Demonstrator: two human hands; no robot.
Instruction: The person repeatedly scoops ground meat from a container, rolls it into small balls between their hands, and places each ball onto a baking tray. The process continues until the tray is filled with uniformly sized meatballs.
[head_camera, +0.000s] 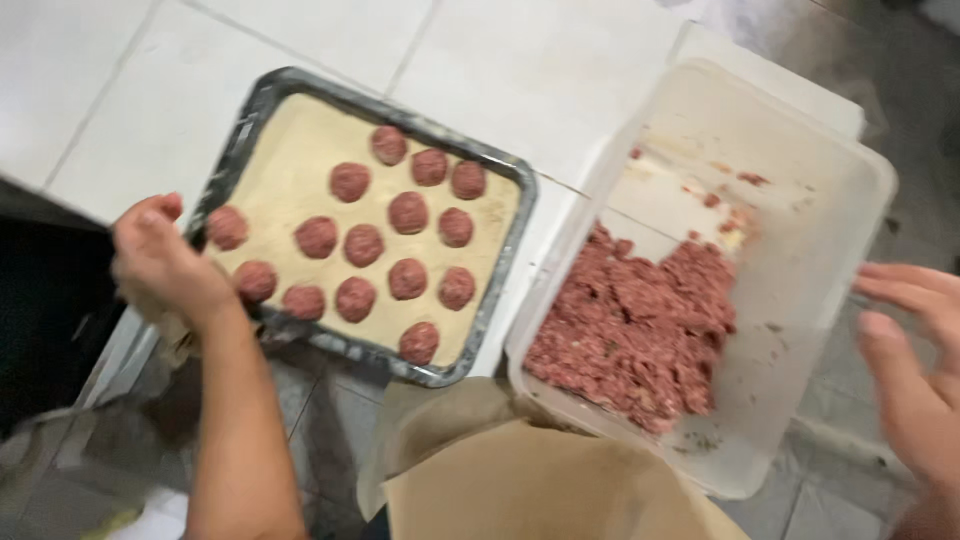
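The left hand sits at the near left corner of a dark metal baking tray, fingers curled around the rim there, so it is grasping the tray's edge rather than any of the food. The tray lies on a white tiled counter with its long axis running from the upper left toward the lower right, and its near edge juts past the counter's front. Inside it, a pale crumb layer carries fourteen or so raw meatballs in loose rows; the ones closest to the left hand are the two at the tray's left end, just beside the knuckles.

The right hand is well apart from the tray, at the far right of the view. Its fingers are spread and released, holding nothing, and they hover just beside the right wall of a clear plastic tub; the motion blur makes it hard to tell whether the fingertips touch that wall. The tub is tilted, its long axis running from the upper right down to the lower left, and a mound of raw minced meat fills its lower, nearer half, leaving the upper half smeared but bare.

So the mince lies to the left of the right hand, across the tub's wall, and the right hand is plainly the nearer one to it; the left hand is nearer the meatballs. A brown apron or paper shows at the bottom edge, between the arms
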